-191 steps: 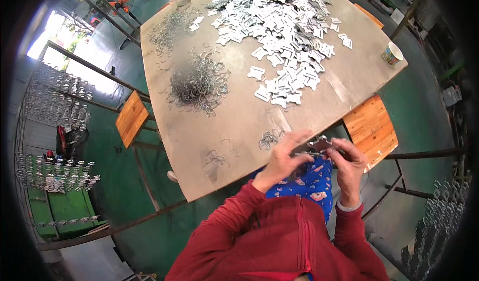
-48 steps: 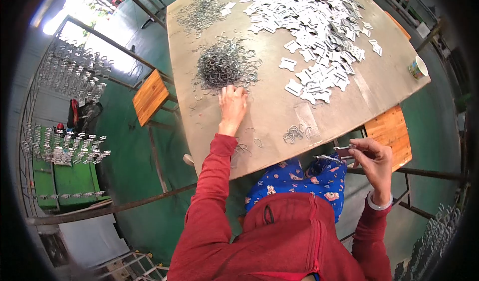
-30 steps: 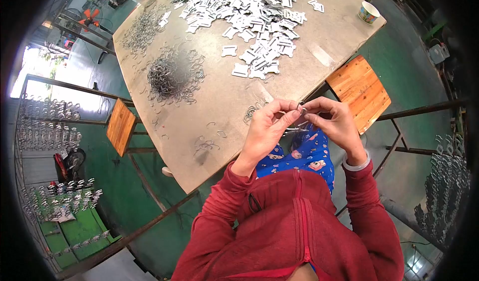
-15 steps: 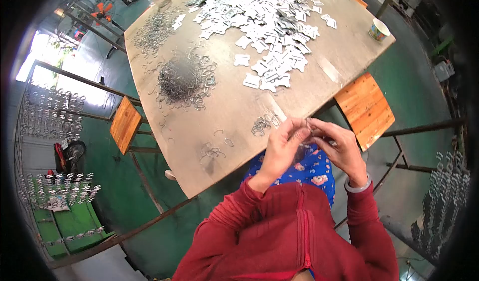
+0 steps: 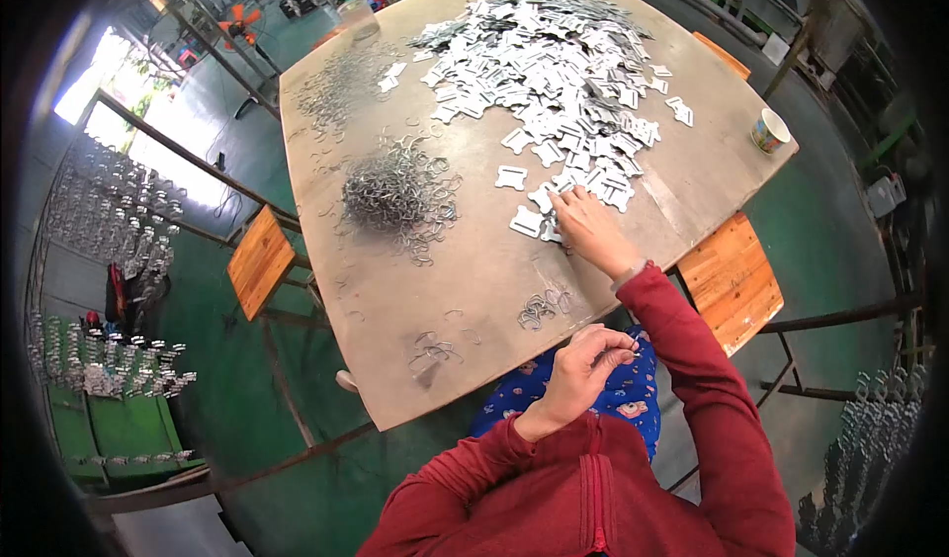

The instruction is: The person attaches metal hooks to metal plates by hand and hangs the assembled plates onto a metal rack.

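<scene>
My left hand (image 5: 581, 371) is over my lap at the table's near edge, thumb and fingertips pinched together. What it pinches is too small to make out. Stretched out over the table, my right hand (image 5: 593, 231) has its fingers on the near end of a large heap of flat, notched metal plates (image 5: 554, 73). A loose plate (image 5: 511, 177) lies left of those fingers. Between my left hand and the heap, a small cluster of bent wire rings (image 5: 542, 309) rests near the edge. Further left is a dense pile of the same wire rings (image 5: 395, 191).
Scattered wire pieces (image 5: 432, 352) lie at the table's (image 5: 474, 260) near left corner. A paper cup (image 5: 770, 131) stands by the right edge. Wooden stools (image 5: 732, 280) flank the table, and racks of hanging metal parts (image 5: 109, 359) stand at the left.
My right hand has left my left hand and reached forward to the plates. My left hand stays pinched near my lap. The view has shifted slightly.
</scene>
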The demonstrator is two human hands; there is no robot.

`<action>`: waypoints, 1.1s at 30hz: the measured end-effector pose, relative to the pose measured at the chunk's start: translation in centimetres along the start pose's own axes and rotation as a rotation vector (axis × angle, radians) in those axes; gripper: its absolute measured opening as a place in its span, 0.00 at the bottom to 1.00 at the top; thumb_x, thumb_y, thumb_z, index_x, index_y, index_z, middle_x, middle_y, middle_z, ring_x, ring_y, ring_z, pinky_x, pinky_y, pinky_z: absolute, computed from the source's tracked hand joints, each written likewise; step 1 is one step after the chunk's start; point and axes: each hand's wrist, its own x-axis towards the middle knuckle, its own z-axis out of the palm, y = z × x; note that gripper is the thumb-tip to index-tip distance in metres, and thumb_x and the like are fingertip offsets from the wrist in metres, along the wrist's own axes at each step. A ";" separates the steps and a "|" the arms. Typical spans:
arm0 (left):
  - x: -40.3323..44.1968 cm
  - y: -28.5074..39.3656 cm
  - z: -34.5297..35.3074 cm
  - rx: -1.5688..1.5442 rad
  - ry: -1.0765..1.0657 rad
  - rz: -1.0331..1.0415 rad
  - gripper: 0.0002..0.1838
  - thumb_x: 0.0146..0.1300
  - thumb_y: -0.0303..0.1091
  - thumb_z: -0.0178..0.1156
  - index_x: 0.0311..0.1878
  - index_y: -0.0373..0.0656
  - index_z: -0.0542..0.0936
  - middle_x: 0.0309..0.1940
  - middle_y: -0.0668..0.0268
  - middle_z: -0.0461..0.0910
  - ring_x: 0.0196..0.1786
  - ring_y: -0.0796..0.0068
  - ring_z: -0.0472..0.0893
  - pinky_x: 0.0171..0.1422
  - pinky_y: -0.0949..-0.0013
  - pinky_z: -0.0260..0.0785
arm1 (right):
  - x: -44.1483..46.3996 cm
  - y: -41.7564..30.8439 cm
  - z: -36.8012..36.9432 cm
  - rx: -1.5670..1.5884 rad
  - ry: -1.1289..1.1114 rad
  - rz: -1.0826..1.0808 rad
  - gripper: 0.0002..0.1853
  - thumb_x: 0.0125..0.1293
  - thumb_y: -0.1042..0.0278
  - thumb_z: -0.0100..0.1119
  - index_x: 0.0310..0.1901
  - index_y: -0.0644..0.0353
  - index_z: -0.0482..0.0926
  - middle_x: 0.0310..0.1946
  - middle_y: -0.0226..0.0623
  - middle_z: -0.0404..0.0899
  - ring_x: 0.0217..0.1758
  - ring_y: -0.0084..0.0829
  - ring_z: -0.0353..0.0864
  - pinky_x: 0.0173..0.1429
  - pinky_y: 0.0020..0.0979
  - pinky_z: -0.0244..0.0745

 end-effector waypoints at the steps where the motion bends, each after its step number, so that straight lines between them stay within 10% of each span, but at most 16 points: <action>1: 0.0 -0.1 -0.1 0.018 -0.003 0.010 0.03 0.58 0.21 0.60 0.35 0.36 0.77 0.34 0.60 0.81 0.38 0.70 0.80 0.50 0.68 0.70 | 0.3 0.0 0.5 -0.106 -0.030 -0.033 0.22 0.51 0.78 0.56 0.51 0.70 0.71 0.33 0.45 0.77 0.42 0.43 0.74 0.48 0.36 0.71; 9: -0.4 -0.2 -0.4 -0.066 0.029 -0.073 0.04 0.61 0.22 0.58 0.39 0.35 0.77 0.35 0.62 0.81 0.41 0.75 0.79 0.48 0.72 0.71 | -1.6 1.3 -0.7 -0.061 -0.211 0.130 0.18 0.51 0.80 0.52 0.45 0.75 0.71 0.28 0.55 0.77 0.34 0.46 0.80 0.36 0.38 0.75; 16: -0.2 -0.7 -0.1 -0.158 0.022 -0.152 0.05 0.64 0.24 0.57 0.41 0.36 0.78 0.38 0.65 0.81 0.43 0.79 0.79 0.51 0.75 0.70 | -6.5 0.8 -7.7 1.324 0.181 0.902 0.14 0.58 0.77 0.58 0.46 0.69 0.74 0.28 0.36 0.79 0.29 0.24 0.80 0.28 0.25 0.75; 33: 0.5 -2.0 1.3 -0.106 0.058 -0.109 0.05 0.62 0.27 0.59 0.38 0.35 0.79 0.34 0.64 0.82 0.38 0.80 0.78 0.45 0.74 0.70 | -10.9 -5.8 -14.6 1.503 0.217 0.929 0.19 0.55 0.79 0.61 0.49 0.73 0.74 0.25 0.34 0.77 0.22 0.20 0.74 0.26 0.20 0.69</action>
